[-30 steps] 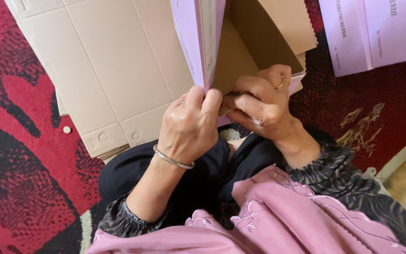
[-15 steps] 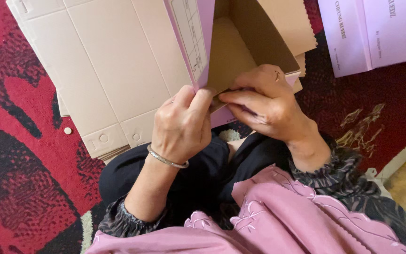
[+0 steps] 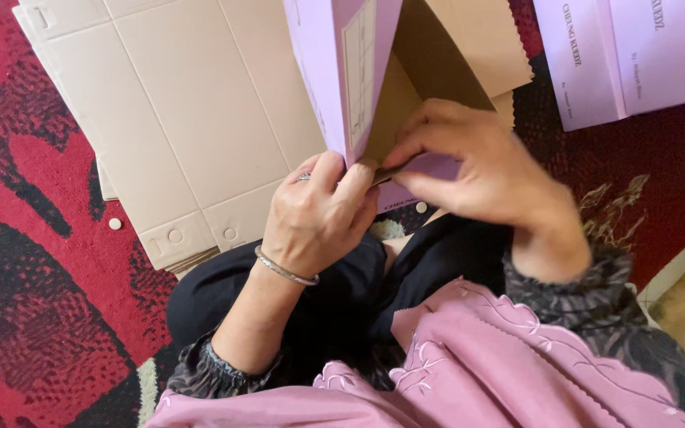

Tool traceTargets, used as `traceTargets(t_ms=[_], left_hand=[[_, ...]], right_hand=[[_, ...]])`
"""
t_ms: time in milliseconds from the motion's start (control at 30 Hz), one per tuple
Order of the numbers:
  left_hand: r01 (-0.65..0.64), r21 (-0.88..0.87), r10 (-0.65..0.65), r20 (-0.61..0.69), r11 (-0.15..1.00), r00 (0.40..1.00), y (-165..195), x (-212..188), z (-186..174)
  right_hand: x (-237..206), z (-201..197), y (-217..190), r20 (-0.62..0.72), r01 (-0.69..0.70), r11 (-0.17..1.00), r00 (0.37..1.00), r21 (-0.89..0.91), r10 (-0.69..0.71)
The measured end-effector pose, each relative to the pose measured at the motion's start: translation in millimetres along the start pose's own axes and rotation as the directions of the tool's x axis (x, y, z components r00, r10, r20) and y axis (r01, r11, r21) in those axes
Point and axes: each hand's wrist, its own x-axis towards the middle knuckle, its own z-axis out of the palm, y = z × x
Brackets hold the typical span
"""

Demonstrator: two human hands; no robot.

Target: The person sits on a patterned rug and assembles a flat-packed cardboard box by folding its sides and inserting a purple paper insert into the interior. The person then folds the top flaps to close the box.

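A half-folded cardboard box [image 3: 358,71], lilac outside and brown inside, stands upright above my lap. My left hand [image 3: 319,218], with a silver bangle at the wrist, pinches the box's lower corner edge from the left. My right hand [image 3: 477,170] grips the bottom flap from the right, fingers curled over the fold. Both hands meet at the same lower edge of the box.
A stack of flat beige cardboard box blanks [image 3: 176,119] lies on the red and black carpet [image 3: 25,261] to the left. Flat lilac box sheets [image 3: 628,55] lie at the upper right. A small round cardboard punch-out [image 3: 115,223] sits on the carpet.
The box has swung so its lilac side panel faces me more. My right hand has spread along the bottom flap, and my left hand shifted slightly lower.
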Motion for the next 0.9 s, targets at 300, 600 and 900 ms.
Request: traceTargets(t_ms=[300, 600, 900], left_hand=[[-0.02, 0.032, 0.017, 0.095, 0.999, 0.995, -8.2, -9.9, 7.0], [0.045, 0.137, -0.06, 0.107, 0.99, 0.992, -17.2, -13.6, 21.4], [0.121, 0.212, -0.159, 0.173, 0.97, 0.972, -43.0, -22.4, 44.2]], right_hand=[[38.3, 9.9, 40.8, 0.588, -0.264, 0.958, 0.795, 0.114, 0.149], [36.6, 38.5, 51.6, 0.503, -0.356, 0.931, 0.821, 0.079, 0.271], [27.2, 90.5, 58.5, 0.179, -0.244, 0.969, 0.956, 0.05, 0.231]])
